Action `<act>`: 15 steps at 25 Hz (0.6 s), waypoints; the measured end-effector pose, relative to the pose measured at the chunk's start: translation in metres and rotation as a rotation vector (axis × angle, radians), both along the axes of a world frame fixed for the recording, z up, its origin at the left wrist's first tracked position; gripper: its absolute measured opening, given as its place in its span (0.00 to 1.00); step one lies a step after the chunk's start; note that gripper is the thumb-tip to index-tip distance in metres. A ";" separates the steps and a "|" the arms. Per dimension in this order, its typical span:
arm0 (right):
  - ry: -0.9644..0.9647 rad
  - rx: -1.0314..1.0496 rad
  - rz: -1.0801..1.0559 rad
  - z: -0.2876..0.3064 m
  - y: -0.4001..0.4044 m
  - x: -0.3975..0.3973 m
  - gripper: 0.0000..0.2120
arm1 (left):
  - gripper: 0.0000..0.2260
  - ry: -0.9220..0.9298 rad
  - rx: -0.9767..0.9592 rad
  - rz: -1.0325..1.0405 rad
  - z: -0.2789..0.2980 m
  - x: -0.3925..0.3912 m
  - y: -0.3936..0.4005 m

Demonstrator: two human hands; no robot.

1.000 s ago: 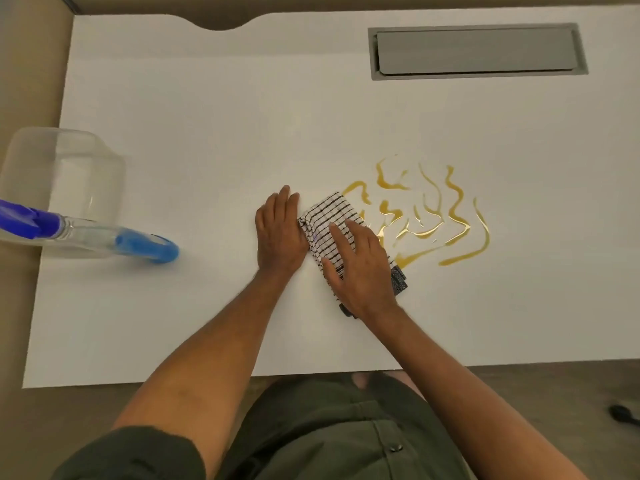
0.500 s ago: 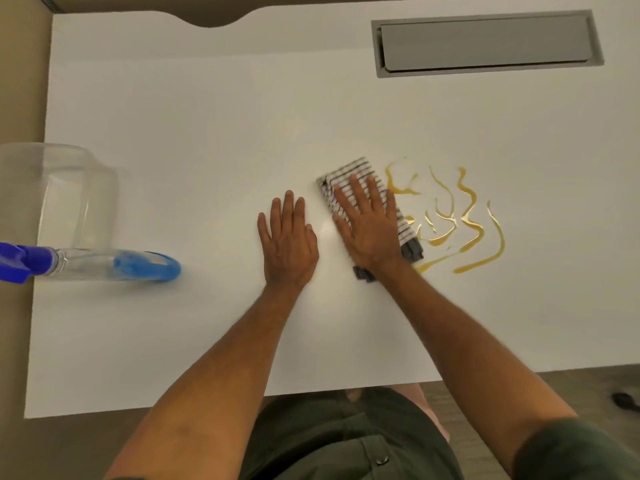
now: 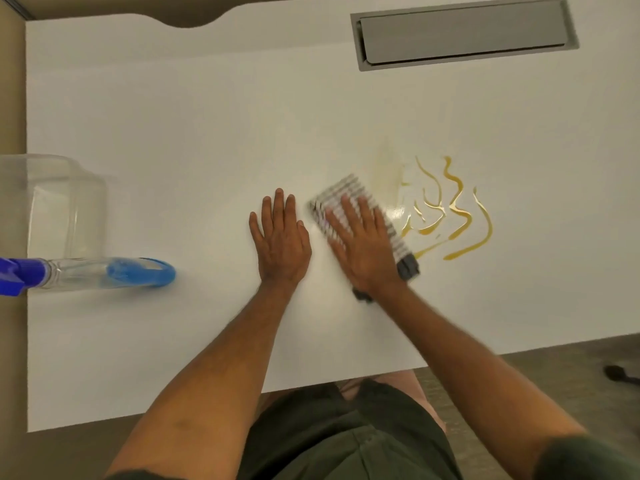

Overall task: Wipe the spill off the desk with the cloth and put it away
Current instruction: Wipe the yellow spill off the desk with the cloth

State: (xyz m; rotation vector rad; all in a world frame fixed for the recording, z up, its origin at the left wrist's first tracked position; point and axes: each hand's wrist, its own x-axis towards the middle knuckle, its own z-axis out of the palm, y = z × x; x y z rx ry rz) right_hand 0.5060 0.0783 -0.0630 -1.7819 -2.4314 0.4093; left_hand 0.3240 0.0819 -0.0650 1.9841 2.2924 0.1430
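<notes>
Cloth (image 3: 346, 192) under my right hand (image 3: 363, 251), that is what I am looking at: a folded checked cloth with a dark edge, lying flat on the white desk (image 3: 207, 133). My right hand is pressing down on it with the palm flat and the fingers spread, gripping nothing. The cloth is blurred, so I cannot make out its weave.

Just beyond that hand's little-finger side, the spill (image 3: 450, 216) is lying in amber squiggles, and the cloth's edge is touching the nearest of them. A faint yellowish smear is showing ahead of the fingertips.

My left hand (image 3: 282, 244) is resting palm down on the bare desk just beside the cloth, fingers straight and close together, holding nothing.

Well off to the outer side of my left hand, a spray bottle (image 3: 104, 273) is lying on its side with blue liquid pooling in its clear body. Behind it a clear plastic container (image 3: 52, 206) is standing at the desk's edge; I am seeing nothing inside it.

Far ahead of my right hand, a grey cable flap (image 3: 464, 32) is sitting shut in the desk.
</notes>
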 end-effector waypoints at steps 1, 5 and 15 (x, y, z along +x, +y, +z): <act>-0.015 -0.009 0.034 -0.002 -0.035 0.003 0.27 | 0.26 0.006 -0.004 -0.004 0.000 0.000 0.000; -0.080 -0.073 0.106 -0.006 -0.080 0.015 0.28 | 0.25 0.017 0.004 0.005 -0.002 0.000 0.000; -0.028 0.032 -0.114 0.007 0.173 -0.004 0.26 | 0.26 0.047 0.041 -0.005 -0.014 0.000 0.002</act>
